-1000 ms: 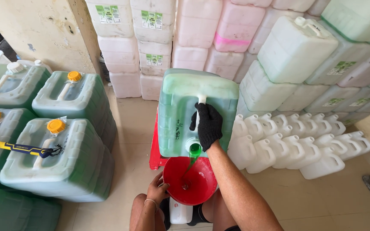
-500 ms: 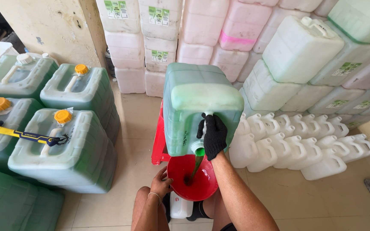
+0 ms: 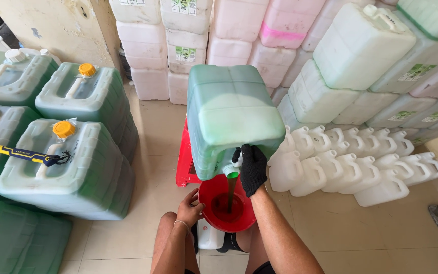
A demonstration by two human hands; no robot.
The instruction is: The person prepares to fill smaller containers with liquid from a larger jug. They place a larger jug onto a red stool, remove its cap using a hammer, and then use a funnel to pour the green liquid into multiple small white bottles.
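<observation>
A big translucent jerrycan of green liquid [image 3: 229, 116] rests tipped forward on a red plastic stool [image 3: 184, 162]. My right hand [image 3: 252, 167], in a black glove, grips the can's handle by the spout. Green liquid streams from the spout into a red funnel [image 3: 227, 205]. The funnel sits on a small white container [image 3: 210, 237] between my knees. My bare left hand [image 3: 189, 208] holds the funnel's left rim.
Several full green jerrycans with yellow caps [image 3: 69, 152] stand at the left; a yellow-handled tool [image 3: 13, 152] lies across one. Small empty white bottles [image 3: 361, 167] crowd the floor at the right. Stacked white and pink jerrycans [image 3: 239, 30] line the back wall.
The big jerrycan has tipped further forward and my gloved right hand has moved lower with its handle. My view has shifted a little to the left. The pour continues.
</observation>
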